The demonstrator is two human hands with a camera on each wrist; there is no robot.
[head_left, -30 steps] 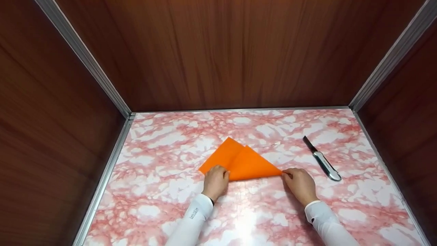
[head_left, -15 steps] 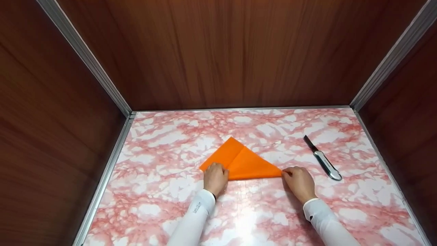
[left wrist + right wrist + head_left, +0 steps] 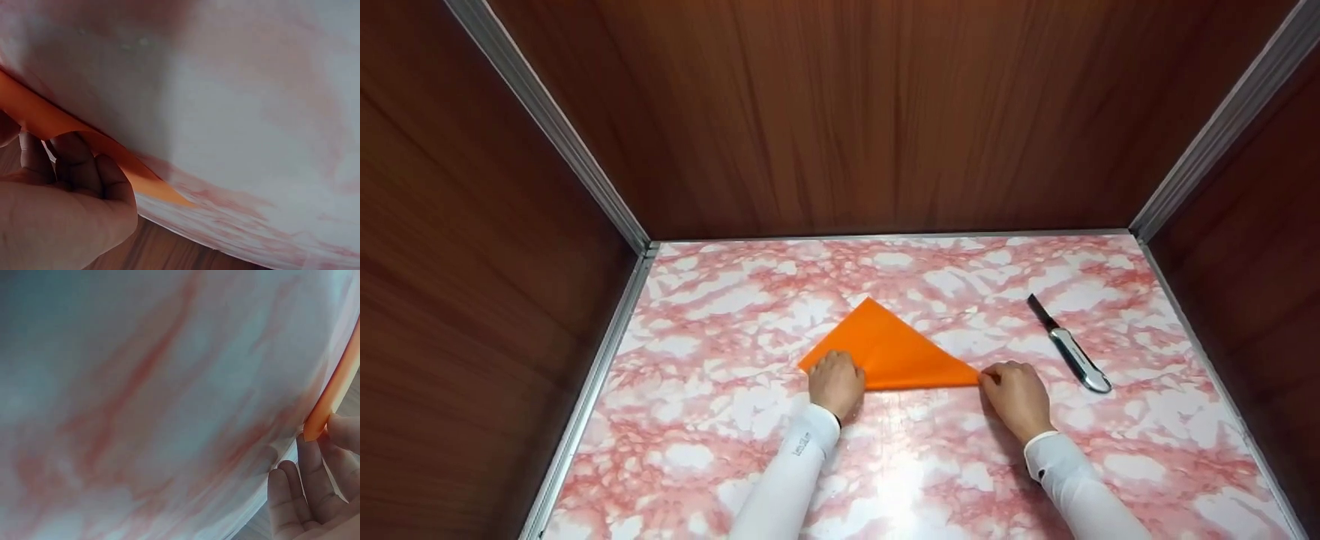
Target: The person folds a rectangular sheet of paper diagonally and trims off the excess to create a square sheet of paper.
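Note:
A sheet of orange paper [image 3: 900, 349], folded over into a triangle, lies on the table with its peak pointing away from me. My left hand [image 3: 837, 384] holds its near edge toward the left corner, and the fingers cover part of that edge. In the left wrist view the curled fingers [image 3: 79, 160] sit against the orange paper [image 3: 149, 183]. At the right corner, thumb and index finger of my right hand [image 3: 1018, 397] pinch the tip. The right wrist view shows this paper tip [image 3: 318, 422] between the fingertips.
A utility knife [image 3: 1078, 358] with a dark blade and a silver-and-dark handle lies right of my right hand, blade pointing away. The pink-and-white marbled table [image 3: 720, 330] is bounded by brown wood-grain panels [image 3: 885, 120] with metal edge strips [image 3: 577, 161].
The paper's upper layer has shifted, so its two separate peaks now line up as one. My left hand has moved slightly forward and right; the right hand keeps its pinch on the corner.

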